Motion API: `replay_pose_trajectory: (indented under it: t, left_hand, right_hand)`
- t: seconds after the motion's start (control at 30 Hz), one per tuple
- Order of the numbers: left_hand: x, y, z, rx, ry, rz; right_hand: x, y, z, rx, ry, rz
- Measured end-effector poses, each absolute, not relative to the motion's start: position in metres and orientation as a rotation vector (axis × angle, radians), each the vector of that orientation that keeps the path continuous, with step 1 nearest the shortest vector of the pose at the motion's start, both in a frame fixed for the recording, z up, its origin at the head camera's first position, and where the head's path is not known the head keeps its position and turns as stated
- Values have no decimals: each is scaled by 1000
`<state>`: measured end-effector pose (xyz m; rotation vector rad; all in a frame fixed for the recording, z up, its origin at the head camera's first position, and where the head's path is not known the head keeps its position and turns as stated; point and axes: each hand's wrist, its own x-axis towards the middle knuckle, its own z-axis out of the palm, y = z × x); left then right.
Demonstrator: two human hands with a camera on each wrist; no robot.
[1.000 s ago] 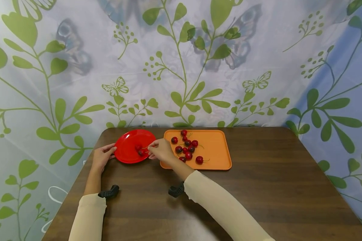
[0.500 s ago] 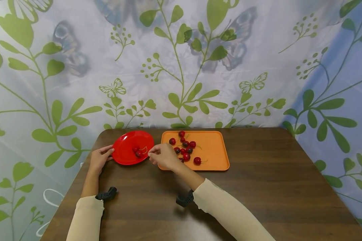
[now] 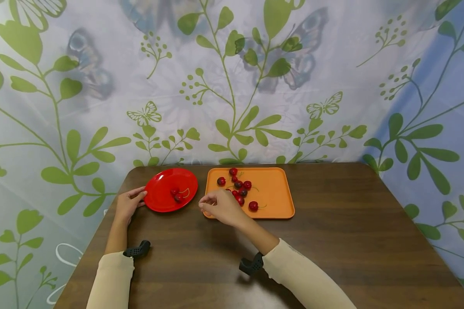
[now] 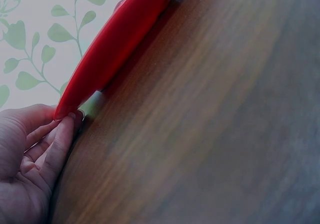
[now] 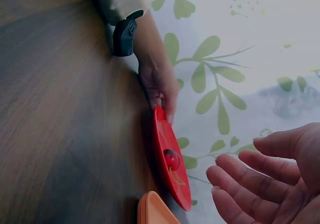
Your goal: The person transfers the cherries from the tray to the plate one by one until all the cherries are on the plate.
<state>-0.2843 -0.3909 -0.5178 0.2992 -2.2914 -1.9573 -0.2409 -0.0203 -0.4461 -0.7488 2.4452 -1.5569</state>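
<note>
Probably, glossy red cherries [image 3: 253,206] are light, slippery; stems [image 3: 188,191] suit pinching. Left hand [image 3: 126,204] pinches round, shiny red plate [image 3: 159,194]; relaxed right hand [image 3: 225,208] holds nothing.

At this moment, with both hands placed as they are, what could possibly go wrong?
Two risks seem possible. The left hand pinches the rim of the red plate; if it lifts that edge, the two cherries on the plate could roll. In the head view, the right hand covers the near left corner of the orange tray, close to the clustered cherries; a careless sweep might scatter them.
</note>
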Motion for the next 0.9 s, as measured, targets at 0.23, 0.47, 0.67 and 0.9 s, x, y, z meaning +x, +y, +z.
replay_pose_trajectory:
  t: [0.23, 0.47, 0.67, 0.9]
  left_hand:
    - [-283, -389, -515, 311, -2297, -1956]
    - [-283, -388, -514, 296, -2305, -1952]
    - [-285, -389, -516, 283, -2292, -1953]
    - [-291, -397, -535, 265, -2291, -1906]
  right_hand:
    - [-233, -3, -445, -805, 2562, -1453]
    - [-230, 13, -444, -823, 2634, -1404]
    - [-228, 25, -445, -791, 2648, -1404]
    - [-233, 40, -457, -767, 2675, -1390]
